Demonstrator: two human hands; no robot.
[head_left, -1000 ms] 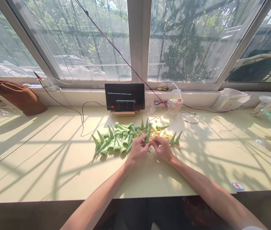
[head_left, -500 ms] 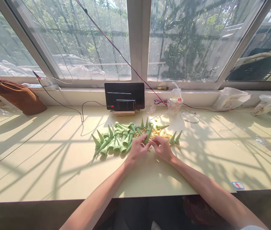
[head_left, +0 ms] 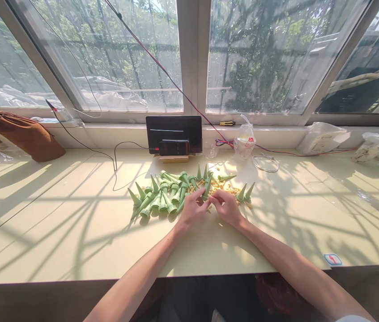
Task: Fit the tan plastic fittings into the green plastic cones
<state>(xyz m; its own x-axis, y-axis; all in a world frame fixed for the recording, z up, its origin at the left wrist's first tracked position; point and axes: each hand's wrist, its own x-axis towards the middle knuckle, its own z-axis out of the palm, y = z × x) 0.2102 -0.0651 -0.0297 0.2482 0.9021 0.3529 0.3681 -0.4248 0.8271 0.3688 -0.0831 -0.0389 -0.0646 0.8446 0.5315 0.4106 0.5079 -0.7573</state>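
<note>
The tapered green plastic spike (head_left: 208,186) leans at the left hand's (head_left: 194,209) fingers, near small yellow pieces (head_left: 232,191) on the worktop (head_left: 108,243). It looks light, stiff and slightly slick; its wider base should grip better than the point. Both hands' fingers are drawn narrow, the right hand's (head_left: 227,210) meeting the left's; what they pinch, I cannot tell.

Sunlight through wide windows (head_left: 125,53) with grey frames (head_left: 192,58) casts long barred shadows (head_left: 81,255) across a pale worktop (head_left: 125,257); leafy trees (head_left: 253,53) stand outside.
</note>
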